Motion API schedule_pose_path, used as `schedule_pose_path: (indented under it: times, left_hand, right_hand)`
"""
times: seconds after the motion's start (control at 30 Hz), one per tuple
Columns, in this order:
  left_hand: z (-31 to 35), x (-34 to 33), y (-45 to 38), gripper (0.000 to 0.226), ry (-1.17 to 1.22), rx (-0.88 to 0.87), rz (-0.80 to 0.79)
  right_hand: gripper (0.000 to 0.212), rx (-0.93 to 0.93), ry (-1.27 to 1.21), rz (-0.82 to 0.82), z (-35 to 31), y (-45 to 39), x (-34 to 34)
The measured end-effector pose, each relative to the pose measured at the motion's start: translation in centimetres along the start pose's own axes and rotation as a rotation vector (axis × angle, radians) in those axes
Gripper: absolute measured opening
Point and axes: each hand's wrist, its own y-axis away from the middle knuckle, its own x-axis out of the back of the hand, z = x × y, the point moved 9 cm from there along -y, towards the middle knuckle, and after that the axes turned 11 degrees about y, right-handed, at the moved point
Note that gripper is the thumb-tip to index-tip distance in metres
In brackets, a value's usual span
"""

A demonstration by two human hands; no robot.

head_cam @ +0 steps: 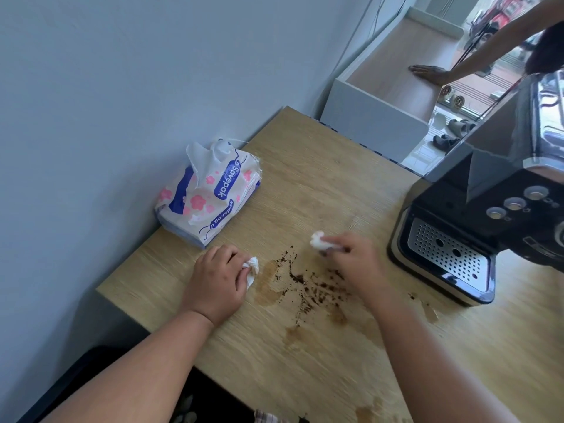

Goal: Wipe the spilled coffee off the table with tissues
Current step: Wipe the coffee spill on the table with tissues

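Observation:
Dark coffee grounds and brown wet stains [308, 288] are spread over the middle of the light wooden table [320, 178]. My left hand [215, 279] rests on the table just left of the spill, closed on a crumpled white tissue [251, 265]. My right hand [355, 259] is at the spill's far right edge, gripping another balled white tissue [320, 241] that looks blurred. More brown stains [427, 309] lie to the right near the machine, and one [369, 412] near the front edge.
A soft tissue pack [210, 190] with a sheet sticking out lies by the wall at the left. A black coffee machine [476, 227] with a perforated drip tray stands at the right. Another person's arm [433, 73] rests on a far counter.

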Motion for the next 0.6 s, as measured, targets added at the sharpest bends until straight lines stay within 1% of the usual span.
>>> schedule_pose_path:
  times: [0.07,0.13,0.23,0.33,0.47,0.53,0.6]
  left_hand:
    - [0.0,0.0,0.0,0.024,-0.001,-0.001,0.007]
    - [0.0,0.1,0.0,0.024,-0.001,-0.003,0.011]
    - [0.0,0.1,0.0,0.024,-0.001,-0.007,0.015]
    - [0.0,-0.1,0.0,0.024,0.000,-0.009,0.007]
    - [-0.2,-0.3,-0.1,0.023,-0.006,-0.008,-0.007]
    - [-0.2,-0.4,-0.1,0.024,-0.002,-0.005,-0.011]
    - [-0.2,-0.4,-0.1,0.024,0.000,-0.008,-0.011]
  right_hand:
    - [0.025,-0.057,-0.017,0.142,1.1,-2.6,3.2]
    - [0.025,-0.098,0.036,0.233,2.1,-4.8,5.1]
    - [0.029,-0.136,0.236,0.256,3.3,-6.3,5.4]
    - [0.031,-0.115,0.268,0.286,3.6,-4.7,4.1]
    - [0.024,-0.014,0.302,0.280,1.4,0.5,0.9]
    - [0.025,0.074,0.296,0.217,-0.3,3.3,-1.6]
    - [0.026,0.215,0.296,0.129,-2.0,5.4,-4.1]
